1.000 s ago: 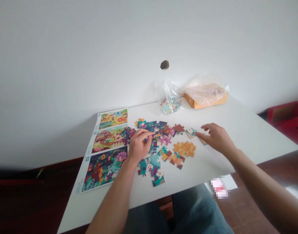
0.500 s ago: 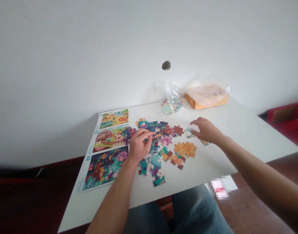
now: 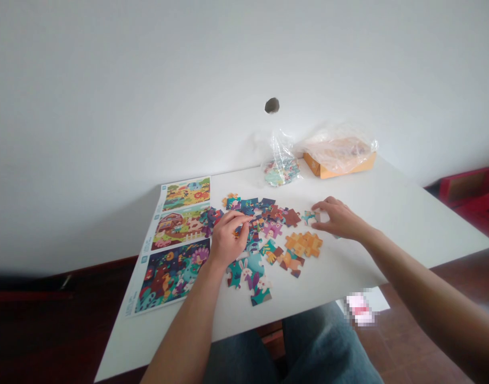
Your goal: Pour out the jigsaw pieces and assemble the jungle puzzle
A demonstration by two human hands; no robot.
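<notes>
Thumb and fingers of my right grip (image 3: 340,217) bracket a white-and-teal puzzle piece (image 3: 309,218) lying on the desk (image 3: 344,269) in the head view, though I cannot tell whether they press on it. If they catch only its rim, that flat piece could slip or flip, and a push leftward might shove the brown piece (image 3: 292,217) near it. My left grip (image 3: 229,236) has thumb and index finger drawn together over the loose pile (image 3: 272,229); whether they pinch anything is hidden. Dragging that wrist could scatter pieces or nudge the picture sheet (image 3: 176,233).
</notes>
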